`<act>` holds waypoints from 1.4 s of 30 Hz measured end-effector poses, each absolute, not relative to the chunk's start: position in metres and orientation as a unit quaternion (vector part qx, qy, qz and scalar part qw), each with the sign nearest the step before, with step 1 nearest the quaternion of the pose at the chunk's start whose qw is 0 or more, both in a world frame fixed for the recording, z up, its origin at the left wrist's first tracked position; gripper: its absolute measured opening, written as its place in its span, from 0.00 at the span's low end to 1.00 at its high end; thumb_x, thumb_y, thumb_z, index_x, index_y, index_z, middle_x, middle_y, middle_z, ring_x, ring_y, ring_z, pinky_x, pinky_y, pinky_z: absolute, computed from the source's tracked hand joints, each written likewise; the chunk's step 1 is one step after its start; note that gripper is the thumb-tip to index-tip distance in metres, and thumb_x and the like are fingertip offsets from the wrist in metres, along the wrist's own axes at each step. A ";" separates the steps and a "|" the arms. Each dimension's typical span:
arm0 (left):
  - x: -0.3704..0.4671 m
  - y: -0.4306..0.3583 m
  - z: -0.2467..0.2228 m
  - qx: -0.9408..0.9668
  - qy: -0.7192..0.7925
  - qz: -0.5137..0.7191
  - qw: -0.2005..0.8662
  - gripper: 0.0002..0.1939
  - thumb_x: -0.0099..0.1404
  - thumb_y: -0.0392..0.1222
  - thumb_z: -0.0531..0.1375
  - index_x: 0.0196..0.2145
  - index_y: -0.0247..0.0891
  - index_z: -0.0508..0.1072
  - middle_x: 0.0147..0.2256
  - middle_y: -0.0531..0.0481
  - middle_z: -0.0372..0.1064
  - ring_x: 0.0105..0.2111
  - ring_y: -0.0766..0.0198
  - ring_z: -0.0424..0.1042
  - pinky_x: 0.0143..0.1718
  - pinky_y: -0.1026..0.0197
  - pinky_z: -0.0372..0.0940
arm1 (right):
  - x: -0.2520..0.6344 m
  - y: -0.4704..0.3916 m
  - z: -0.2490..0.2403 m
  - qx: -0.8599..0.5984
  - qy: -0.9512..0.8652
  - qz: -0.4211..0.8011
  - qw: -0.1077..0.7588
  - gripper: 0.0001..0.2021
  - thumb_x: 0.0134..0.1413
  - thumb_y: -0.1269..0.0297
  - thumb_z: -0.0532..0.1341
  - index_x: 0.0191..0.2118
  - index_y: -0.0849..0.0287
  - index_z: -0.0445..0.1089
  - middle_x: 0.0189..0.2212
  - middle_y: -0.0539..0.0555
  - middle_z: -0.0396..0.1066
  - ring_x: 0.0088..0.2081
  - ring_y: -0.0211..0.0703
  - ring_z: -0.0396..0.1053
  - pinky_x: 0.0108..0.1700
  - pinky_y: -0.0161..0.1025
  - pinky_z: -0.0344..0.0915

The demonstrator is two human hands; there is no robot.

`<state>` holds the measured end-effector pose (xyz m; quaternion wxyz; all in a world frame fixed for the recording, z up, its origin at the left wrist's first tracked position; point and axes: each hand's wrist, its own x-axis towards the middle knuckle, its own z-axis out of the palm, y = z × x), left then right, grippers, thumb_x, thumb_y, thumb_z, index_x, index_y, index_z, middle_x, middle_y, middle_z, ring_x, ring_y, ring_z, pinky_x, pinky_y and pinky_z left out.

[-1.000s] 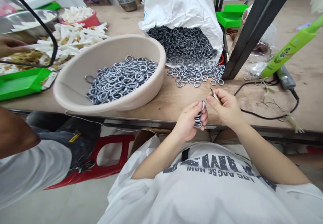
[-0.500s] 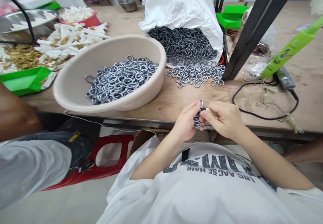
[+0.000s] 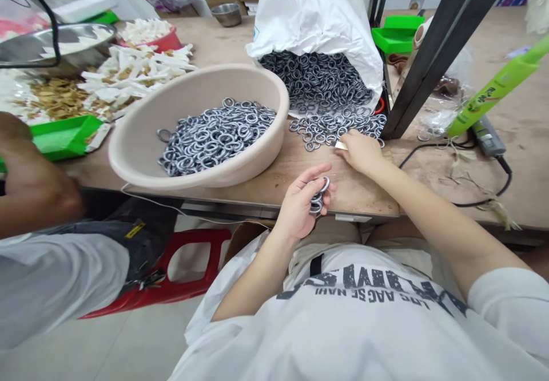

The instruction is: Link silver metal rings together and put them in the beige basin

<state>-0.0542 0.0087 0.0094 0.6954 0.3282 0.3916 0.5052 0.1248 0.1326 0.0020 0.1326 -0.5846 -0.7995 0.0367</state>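
Several grey metal rings (image 3: 316, 202) are held in my left hand (image 3: 302, 201), which is curled round them just off the table's front edge. My right hand (image 3: 362, 151) reaches to the loose pile of rings (image 3: 326, 126) on the table, with a small pale piece (image 3: 341, 146) at its fingers. Its fingertips are at the pile's front edge; whether they grip a ring is hidden. Behind the pile, a white sack (image 3: 317, 15) lies open with many rings inside. To the left stands a beige basin (image 3: 141, 169) holding a heap of rings.
A dark metal post (image 3: 429, 60) rises right of the sack. Further right are a green tube (image 3: 493, 92) and a grey device (image 3: 489, 137) with a black cable. Another person's arm (image 3: 38, 181) is at the left, near a green tray (image 3: 64, 138).
My hands have parted. The right hand has moved forward to the loose rings, while the left stays back with its rings, its fingers somewhat looser.
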 end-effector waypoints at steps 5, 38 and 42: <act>-0.054 0.018 -0.002 0.341 0.429 0.544 0.636 0.18 0.59 0.53 0.67 0.39 0.37 0.73 0.32 0.52 0.72 0.23 0.73 0.66 0.17 0.71 0.60 | 0.133 0.115 0.011 -0.525 -0.758 0.283 0.263 0.15 0.61 0.53 0.61 0.30 0.60 0.71 0.23 0.51 0.66 0.26 0.40 0.61 0.30 0.37 0.54; -0.016 0.009 0.009 0.373 0.346 0.456 0.730 0.18 0.61 0.55 0.64 0.30 0.38 0.67 0.20 0.57 0.62 0.17 0.72 0.59 0.15 0.69 0.57 | 0.151 0.003 0.026 -0.438 -0.817 0.181 0.328 0.19 0.67 0.52 0.55 0.28 0.57 0.67 0.24 0.49 0.65 0.27 0.37 0.62 0.32 0.37 0.53; -0.019 -0.006 0.014 0.430 0.304 0.375 0.763 0.20 0.62 0.57 0.64 0.28 0.37 0.68 0.19 0.55 0.62 0.17 0.71 0.59 0.16 0.68 0.57 | 0.169 0.040 0.009 -0.538 -0.722 0.208 0.382 0.24 0.68 0.46 0.50 0.26 0.57 0.63 0.20 0.48 0.61 0.25 0.38 0.60 0.29 0.37 0.52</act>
